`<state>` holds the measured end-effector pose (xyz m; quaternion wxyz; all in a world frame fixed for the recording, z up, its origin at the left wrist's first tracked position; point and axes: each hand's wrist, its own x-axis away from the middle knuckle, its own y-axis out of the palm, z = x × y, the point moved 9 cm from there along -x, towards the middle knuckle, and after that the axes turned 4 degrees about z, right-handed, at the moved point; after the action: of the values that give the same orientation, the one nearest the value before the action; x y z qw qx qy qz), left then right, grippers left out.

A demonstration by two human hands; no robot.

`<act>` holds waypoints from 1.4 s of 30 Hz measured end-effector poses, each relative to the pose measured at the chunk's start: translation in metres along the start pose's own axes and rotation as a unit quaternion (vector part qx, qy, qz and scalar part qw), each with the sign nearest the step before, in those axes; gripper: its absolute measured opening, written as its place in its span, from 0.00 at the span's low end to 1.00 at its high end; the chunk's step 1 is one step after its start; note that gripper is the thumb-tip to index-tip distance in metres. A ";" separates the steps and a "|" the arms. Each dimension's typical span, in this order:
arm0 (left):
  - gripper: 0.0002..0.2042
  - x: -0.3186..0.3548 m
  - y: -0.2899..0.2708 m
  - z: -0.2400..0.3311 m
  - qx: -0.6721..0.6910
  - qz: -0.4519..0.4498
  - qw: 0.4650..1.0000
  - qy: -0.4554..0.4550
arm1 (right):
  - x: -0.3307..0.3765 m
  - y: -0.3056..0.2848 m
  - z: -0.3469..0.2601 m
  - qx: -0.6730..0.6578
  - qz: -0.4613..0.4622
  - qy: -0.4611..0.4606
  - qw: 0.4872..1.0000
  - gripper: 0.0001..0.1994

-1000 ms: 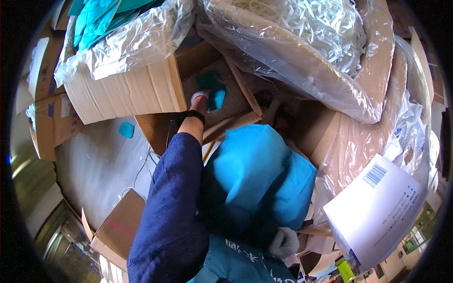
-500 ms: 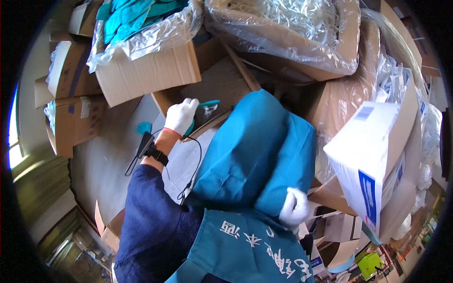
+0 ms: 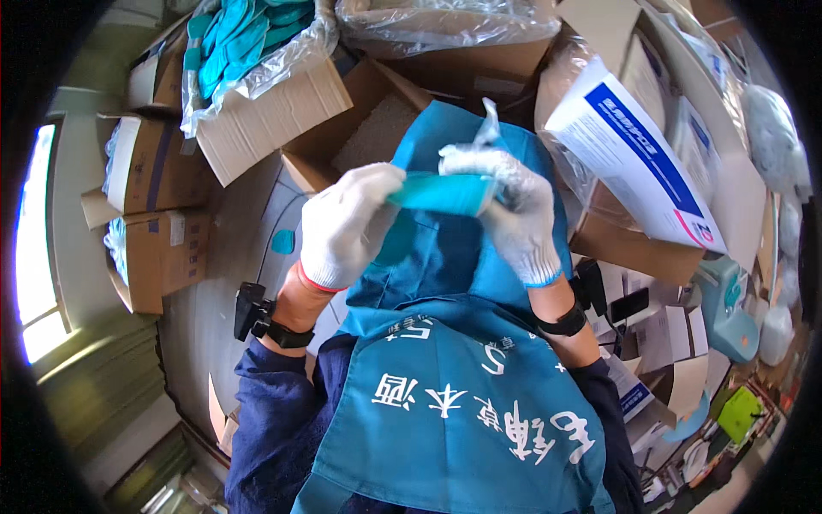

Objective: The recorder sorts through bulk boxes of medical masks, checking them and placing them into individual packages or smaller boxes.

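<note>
Both hands, in white knit gloves, are raised over my lap and a teal apron (image 3: 462,343). A smooth teal piece (image 3: 441,194), of a kind I cannot make out, stretches between them. My left hand (image 3: 347,227) is closed on its left end, and a rounded teal part (image 3: 396,240) shows below those fingers. My right hand (image 3: 518,206) grips the other end with bent fingers. A thin translucent scrap (image 3: 488,127) sticks up beside the right fingertips; whether it joins the teal piece is unclear.
A lined cardboard box (image 3: 274,124) at upper left holds many teal pieces (image 3: 244,43). An open carton (image 3: 377,120) stands ahead of my knees. A white-and-blue carton flap (image 3: 638,154) leans at right. One teal bit (image 3: 283,242) lies on the grey floor.
My left hand has come back from over the open carton, bringing the teal piece to my lap. My right hand has risen from my lap and taken its other end. The view has shifted.
</note>
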<state>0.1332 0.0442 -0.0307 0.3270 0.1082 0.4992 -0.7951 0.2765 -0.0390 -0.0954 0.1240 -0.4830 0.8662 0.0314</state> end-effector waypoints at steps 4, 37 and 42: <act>0.14 0.022 0.022 -0.048 0.252 0.014 0.918 -0.307 | 0.047 -0.047 0.043 -0.219 0.259 0.286 0.896 0.04; 0.19 0.048 0.058 0.039 0.730 -0.080 0.593 -0.330 | 0.096 -0.062 -0.017 -0.172 0.253 0.147 0.941 0.13; 0.14 0.066 0.067 0.011 0.676 0.042 0.628 -0.385 | 0.104 -0.071 -0.013 -0.181 0.332 0.142 0.915 0.09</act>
<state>0.1266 -0.0117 -0.1063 0.3578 0.0041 -0.3543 -0.8640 0.2821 -0.1651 -0.1034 -0.1076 -0.1816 0.9646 0.1582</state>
